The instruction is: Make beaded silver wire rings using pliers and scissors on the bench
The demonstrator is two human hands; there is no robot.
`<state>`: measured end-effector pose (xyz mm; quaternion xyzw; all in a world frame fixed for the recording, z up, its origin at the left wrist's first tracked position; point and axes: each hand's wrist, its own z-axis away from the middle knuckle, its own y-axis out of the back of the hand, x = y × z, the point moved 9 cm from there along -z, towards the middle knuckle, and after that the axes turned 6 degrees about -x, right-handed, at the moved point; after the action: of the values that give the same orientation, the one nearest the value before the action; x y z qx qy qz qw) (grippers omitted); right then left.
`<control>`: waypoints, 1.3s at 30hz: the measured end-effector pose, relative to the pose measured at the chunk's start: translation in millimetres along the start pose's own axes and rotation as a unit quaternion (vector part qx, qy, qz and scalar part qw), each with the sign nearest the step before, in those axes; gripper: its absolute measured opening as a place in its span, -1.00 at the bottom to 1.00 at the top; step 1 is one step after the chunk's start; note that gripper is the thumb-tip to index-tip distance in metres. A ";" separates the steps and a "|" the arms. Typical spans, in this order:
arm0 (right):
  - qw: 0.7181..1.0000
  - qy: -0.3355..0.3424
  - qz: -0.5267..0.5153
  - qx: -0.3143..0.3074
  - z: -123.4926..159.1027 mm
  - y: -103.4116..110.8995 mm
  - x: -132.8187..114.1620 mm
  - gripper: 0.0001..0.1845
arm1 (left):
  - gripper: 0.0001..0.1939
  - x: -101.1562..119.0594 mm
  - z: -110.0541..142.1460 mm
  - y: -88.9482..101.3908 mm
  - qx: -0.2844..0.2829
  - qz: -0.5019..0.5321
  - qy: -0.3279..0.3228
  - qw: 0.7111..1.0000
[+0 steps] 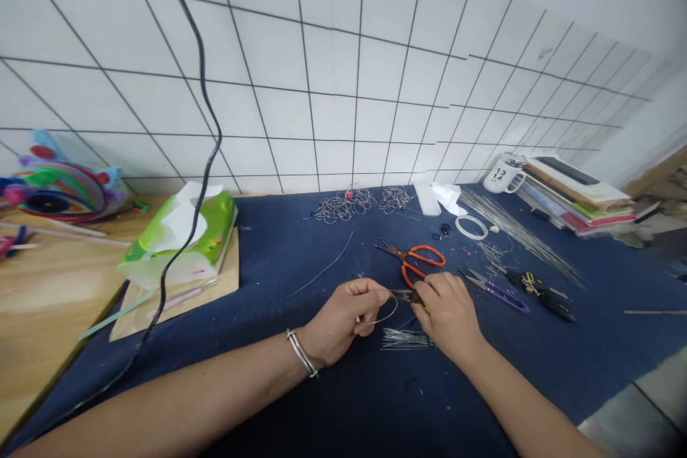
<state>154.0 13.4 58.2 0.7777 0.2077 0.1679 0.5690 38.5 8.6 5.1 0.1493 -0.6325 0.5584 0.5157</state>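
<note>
A thin metal wire (396, 309), bent into a curve, is pinched between the thumb and fingers of my left hand (351, 311). My right hand (448, 311) is closed round a pair of pliers (405, 295); their jaws point left and meet the wire close to my left fingertips. Most of the pliers' handles are hidden under my palm. Just below both hands lies a bundle of short straight wires (403, 338). Orange-handled scissors (416, 256) rest just beyond my right hand, and a single longer wire (325, 268) lies beyond my left.
On the dark blue cloth (257, 372) at right are purple-handled scissors (502, 292), black-handled pliers (542, 293), a white ring (471, 227) and long wires (520, 232). Tangled wire (343, 207), a mug (504, 173) and stacked books (577, 193) stand along the wall. A black cable (202, 86) hangs by the tissue pack (215, 229).
</note>
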 end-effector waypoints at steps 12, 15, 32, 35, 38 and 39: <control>0.999 0.002 0.035 0.007 -0.7 1.1 0.3 -0.84 | -0.82 -2.9 -0.9 -0.8 -0.004 0.011 -0.003 1.000; 0.999 0.003 0.039 0.006 -0.4 -0.5 0.4 -0.83 | -0.82 -3.9 -1.0 -0.1 -0.003 0.014 -0.004 1.000; 0.999 0.043 0.005 0.015 3.0 -8.5 -2.8 -0.83 | -0.85 -1.2 -1.8 -1.2 -0.011 0.011 -0.002 1.000; 0.999 0.040 -0.003 0.009 3.1 -10.7 -2.3 -0.82 | -0.86 -1.1 -1.6 -1.5 -0.016 0.013 -0.002 1.000; 0.999 0.031 -0.007 0.006 2.0 -8.3 -1.8 -0.83 | -0.86 -1.5 -1.4 -2.7 -0.022 0.018 -0.001 1.000; 1.000 0.028 -0.008 0.005 1.5 -6.9 -1.8 -0.84 | -0.85 -1.7 -1.3 -2.8 -0.022 0.018 -0.001 1.000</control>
<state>152.3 13.1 51.1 0.7739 0.2309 0.1841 0.5602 42.0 8.2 5.1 0.1268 -0.6478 0.5533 0.5080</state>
